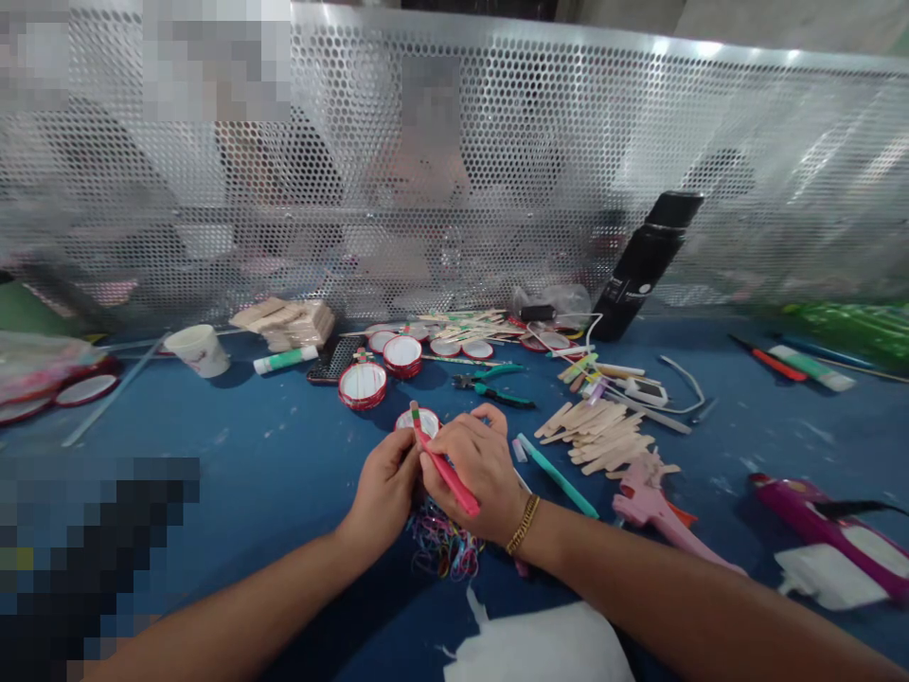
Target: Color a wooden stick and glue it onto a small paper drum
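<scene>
Near the middle of the table, my left hand (383, 481) pinches the edge of a small round white disc with a red rim (429, 421). A narrow strip with red and green marks (415, 413) stands at the disc's left side. My right hand (490, 464) is closed around a pink-red pen (458, 488), its front end close to the strip and disc. Fingers cover part of the disc, and whether the pen's tip touches it I cannot tell. Below both hands lies a tangle of multicoloured elastic bands or threads (447, 545).
Red-rimmed discs stand in stacks (363, 384) beyond my hands, beside green-handled pliers (493, 386). Wooden sticks (603, 436), a pink glue gun (653, 502), a teal pen (561, 478) and a purple tool (830, 530) lie rightward. A black bottle (643, 270) leans against the perforated metal screen (511, 142).
</scene>
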Available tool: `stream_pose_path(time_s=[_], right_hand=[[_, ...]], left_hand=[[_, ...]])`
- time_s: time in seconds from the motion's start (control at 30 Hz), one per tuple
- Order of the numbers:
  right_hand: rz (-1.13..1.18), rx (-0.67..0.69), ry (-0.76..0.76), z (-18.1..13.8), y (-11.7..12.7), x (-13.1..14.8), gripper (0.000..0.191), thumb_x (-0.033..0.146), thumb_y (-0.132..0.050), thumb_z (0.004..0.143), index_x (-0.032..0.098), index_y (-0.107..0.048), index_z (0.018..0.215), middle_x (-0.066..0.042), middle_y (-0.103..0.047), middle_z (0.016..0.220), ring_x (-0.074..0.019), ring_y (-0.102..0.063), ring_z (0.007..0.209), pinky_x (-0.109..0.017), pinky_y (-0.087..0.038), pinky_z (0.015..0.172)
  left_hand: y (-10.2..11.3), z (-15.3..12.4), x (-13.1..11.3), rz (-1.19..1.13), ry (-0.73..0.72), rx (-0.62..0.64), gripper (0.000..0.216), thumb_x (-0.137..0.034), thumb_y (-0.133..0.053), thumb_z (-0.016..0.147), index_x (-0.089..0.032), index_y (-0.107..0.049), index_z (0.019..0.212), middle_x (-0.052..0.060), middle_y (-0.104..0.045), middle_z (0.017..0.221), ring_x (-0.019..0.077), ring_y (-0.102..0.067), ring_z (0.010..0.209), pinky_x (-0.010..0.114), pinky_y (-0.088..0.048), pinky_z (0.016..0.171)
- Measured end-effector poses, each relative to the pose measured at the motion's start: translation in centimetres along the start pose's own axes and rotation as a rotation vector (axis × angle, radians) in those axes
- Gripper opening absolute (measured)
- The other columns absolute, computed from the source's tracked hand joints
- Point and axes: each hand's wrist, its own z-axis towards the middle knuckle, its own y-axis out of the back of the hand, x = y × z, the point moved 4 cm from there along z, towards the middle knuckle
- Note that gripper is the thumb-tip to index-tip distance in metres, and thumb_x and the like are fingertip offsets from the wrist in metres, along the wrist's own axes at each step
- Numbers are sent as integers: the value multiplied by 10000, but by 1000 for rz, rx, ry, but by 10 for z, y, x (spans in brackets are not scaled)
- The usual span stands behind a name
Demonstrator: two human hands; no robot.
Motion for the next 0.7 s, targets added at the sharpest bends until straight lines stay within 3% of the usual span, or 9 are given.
stream_pose_path(time_s=[0.23,0.7], right_hand=[[-31,-11,-54,-2,0,-3,84,201,-574,915,212,-523,849,-2,-670,738,-176,-618,713,-424,-363,841],[2,10,-15,-1,-1,-2,82,201,-604,910,213,-529,879,1,-699,791,-177,-642,777,-414,-361,839]], left_hand=[[-1,-1,5,-57,69,0,350,-497,-669,823,-172,-581,730,-29,-510,657,105,-378,566,207,-330,497],[-1,-1,1,52,9,-3,269,-431,-627,822,-179,-615,728,-3,-535,687,172,-520,698,266,-467,654]])
